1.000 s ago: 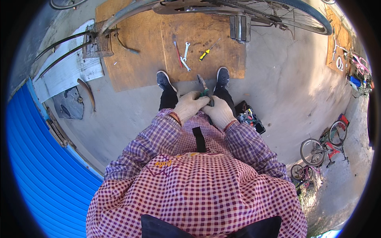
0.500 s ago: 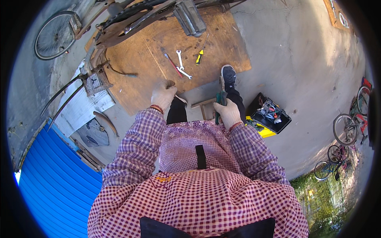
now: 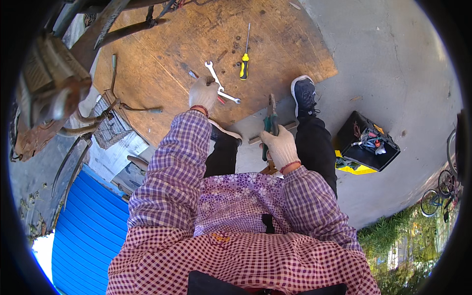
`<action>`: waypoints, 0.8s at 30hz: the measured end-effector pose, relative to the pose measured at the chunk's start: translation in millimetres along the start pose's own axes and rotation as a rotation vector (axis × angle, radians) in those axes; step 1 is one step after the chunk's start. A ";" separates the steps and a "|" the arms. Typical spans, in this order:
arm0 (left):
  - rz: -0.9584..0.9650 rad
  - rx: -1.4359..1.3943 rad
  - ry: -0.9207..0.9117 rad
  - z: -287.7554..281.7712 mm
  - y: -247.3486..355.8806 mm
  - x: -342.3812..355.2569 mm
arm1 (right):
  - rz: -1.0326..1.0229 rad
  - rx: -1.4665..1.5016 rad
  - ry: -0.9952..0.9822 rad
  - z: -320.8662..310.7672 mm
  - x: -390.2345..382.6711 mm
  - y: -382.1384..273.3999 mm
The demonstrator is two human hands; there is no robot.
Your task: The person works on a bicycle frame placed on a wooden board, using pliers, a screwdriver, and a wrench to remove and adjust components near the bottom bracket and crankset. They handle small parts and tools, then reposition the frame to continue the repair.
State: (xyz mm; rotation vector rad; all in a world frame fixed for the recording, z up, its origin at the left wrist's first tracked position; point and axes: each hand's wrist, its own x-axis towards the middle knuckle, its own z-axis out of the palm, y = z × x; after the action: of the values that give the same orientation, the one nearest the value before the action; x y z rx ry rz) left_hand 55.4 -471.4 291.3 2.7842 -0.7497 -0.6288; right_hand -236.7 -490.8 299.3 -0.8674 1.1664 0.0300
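Over wooden board (image 3: 285, 54), left hand (image 3: 203, 92) outstretched beside wrenches (image 3: 215, 76), grip unclear, right hand (image 3: 281, 146) closer in, clasping pliers (image 3: 273, 120)

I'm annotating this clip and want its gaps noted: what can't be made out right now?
All in the head view:
Middle of the slim red tool: hidden by the cream-gloved left grip; whether it is held is unclear.
Part of the green-handled metal pliers: covered by the cream-gloved right grip.
Rusty brown bicycle: cut off by the picture's upper-left rim.
Small tools in the open black toolbox: too small, jumbled.
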 end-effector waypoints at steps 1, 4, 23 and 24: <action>0.011 0.023 0.019 24.1 1.5 22.7 | -0.021 0.091 -0.005 -4.0 19.5 -1.5; -0.033 0.030 0.032 109.1 -3.9 92.8 | -0.070 0.280 -0.098 -17.6 85.2 2.3; -0.019 0.228 0.071 899.6 -117.0 627.5 | 0.197 0.577 -0.132 -96.8 904.7 308.5; -0.019 0.243 0.072 937.3 -127.2 659.2 | 0.219 0.574 -0.151 -101.3 949.8 327.2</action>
State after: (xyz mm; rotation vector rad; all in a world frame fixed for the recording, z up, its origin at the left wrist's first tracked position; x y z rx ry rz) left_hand 207.7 -769.2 -812.0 3.0186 -0.8371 -0.4660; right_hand -51.9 -710.2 -668.8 -0.2256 1.0446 -0.0580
